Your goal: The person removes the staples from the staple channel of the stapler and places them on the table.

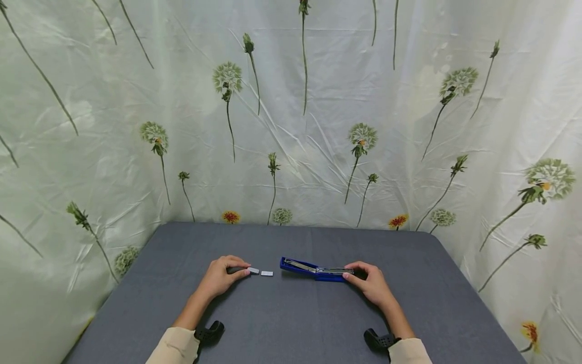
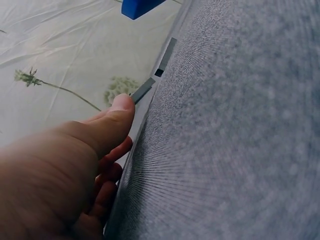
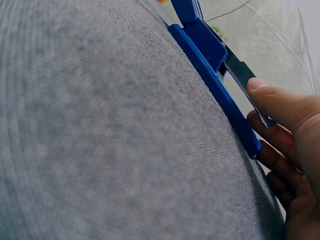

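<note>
A blue stapler (image 1: 317, 273) lies on the grey table with its top swung open, showing the metal magazine inside. My right hand (image 1: 370, 285) grips its right end; in the right wrist view the thumb and a finger pinch the dark metal magazine (image 3: 241, 72) above the blue base (image 3: 220, 95). Between thumb and fingertips, my left hand (image 1: 220, 275) pinches a small strip of staples (image 1: 253, 271), whose end shows past the thumb in the left wrist view. Just to its right a second strip of staples (image 1: 267, 273) lies on the table, left of the stapler.
The grey cloth-covered table (image 1: 291, 323) reaches back to a pale curtain (image 1: 313, 151) printed with dandelions. Black wrist straps (image 1: 210, 333) sit on both forearms.
</note>
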{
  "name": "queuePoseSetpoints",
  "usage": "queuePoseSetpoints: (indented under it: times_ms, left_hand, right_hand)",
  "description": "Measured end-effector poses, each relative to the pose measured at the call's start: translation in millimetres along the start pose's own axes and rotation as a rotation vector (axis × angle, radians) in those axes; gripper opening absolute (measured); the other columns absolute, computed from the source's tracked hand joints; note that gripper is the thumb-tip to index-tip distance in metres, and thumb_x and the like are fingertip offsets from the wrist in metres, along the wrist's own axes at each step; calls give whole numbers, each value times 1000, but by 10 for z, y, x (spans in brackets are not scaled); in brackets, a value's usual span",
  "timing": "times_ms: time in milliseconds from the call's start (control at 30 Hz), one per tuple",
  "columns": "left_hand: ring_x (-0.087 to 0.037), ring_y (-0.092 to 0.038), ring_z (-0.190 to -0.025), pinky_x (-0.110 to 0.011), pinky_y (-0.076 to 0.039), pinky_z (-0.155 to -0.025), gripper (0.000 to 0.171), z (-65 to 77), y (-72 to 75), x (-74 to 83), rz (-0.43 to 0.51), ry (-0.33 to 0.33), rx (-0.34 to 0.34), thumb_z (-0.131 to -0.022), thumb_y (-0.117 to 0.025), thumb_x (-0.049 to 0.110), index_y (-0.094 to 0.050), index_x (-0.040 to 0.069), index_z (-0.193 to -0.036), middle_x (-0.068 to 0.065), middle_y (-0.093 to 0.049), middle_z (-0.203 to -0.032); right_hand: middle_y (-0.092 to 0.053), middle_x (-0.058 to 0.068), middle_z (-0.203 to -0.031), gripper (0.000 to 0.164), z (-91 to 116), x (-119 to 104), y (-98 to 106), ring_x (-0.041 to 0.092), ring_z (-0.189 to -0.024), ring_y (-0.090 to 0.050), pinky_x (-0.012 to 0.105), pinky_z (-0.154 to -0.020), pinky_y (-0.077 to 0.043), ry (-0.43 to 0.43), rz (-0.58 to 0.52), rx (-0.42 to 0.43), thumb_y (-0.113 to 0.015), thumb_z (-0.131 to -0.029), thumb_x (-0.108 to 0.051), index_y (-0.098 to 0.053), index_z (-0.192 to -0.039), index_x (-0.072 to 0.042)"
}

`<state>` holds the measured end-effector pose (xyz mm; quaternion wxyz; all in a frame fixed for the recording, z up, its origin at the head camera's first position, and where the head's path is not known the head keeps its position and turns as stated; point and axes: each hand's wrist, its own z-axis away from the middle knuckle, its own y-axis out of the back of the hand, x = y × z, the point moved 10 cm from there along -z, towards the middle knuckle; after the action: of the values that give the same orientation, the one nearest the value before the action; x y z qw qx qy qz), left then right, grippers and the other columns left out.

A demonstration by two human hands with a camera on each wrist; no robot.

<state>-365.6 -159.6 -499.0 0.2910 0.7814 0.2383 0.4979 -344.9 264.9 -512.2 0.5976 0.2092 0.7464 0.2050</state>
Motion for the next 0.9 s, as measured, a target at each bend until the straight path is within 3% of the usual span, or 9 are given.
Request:
queuePoseSetpoints:
  times_ms: [133, 567, 900]
  left_hand:
    - [-23, -67, -107, -50, -53, -95, 16, 14, -11, -12, -19, 9, -15, -84, -86, 27, -84, 29, -100, 10, -75, -104]
    - [-25, -66, -97, -50, -53, -86, 11, 16, 12, 146, -108, -103, 35, -83, -86, 21, -85, 22, -94, 3, -74, -101]
    - [-28, -66, -105, -52, -52, -94, 14, 2, -27, 89, -106, -39, -31, -86, -85, 23, -84, 19, -99, 0, -73, -108]
  right_hand:
    - [-76, -3, -103, 17, -3, -9, -10, 5, -94, -62, 25, -90, -48, 13, -1, 6, -84, -87, -27, -78, -103, -22]
    - [-76, 1, -101, 20, 12, -82, 34, 3, -87, -61, 26, -80, -50, 69, -32, 28, -83, -88, -22, -79, -106, -15]
    - [-76, -3, -101, 19, 3, -42, 22, 4, -88, -62, 24, -83, -49, 28, -8, 8, -84, -88, -27, -78, -105, -21]
